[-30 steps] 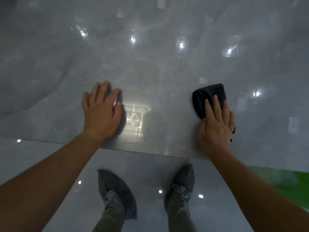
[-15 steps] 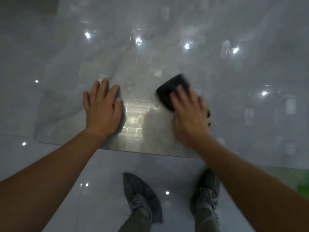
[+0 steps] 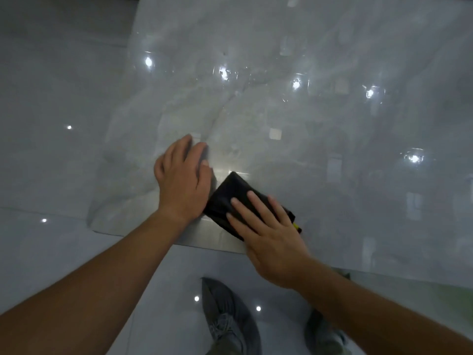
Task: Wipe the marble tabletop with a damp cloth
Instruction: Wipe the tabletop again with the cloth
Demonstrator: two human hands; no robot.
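Marble tabletop [image 3: 307, 129]: R grip [image 3: 271, 242] flat, pressing black cloth [image 3: 230, 196]; L grip [image 3: 183, 183] flat on tabletop, just beside.

A glossy pale grey tiled floor [image 3: 51, 85] lies beyond the left edge of the polished grey-white marble tabletop [image 3: 332, 42] and below its near edge. Thin tile joints cross the floor left of the table, one running toward its near left corner. Small white spots of reflected light [image 3: 69, 127] dot the floor, two left of the table and two below the near edge. Larger starry lamp reflections [image 3: 296, 84] run in a row across the middle of the tabletop, with another further right. A pale squarish reflection [image 3: 275, 134] shows faintly below them. The light is dim and cool. Past the near edge, at the lower right, lies a blurred green patch [image 3: 440, 301], too soft to identify.
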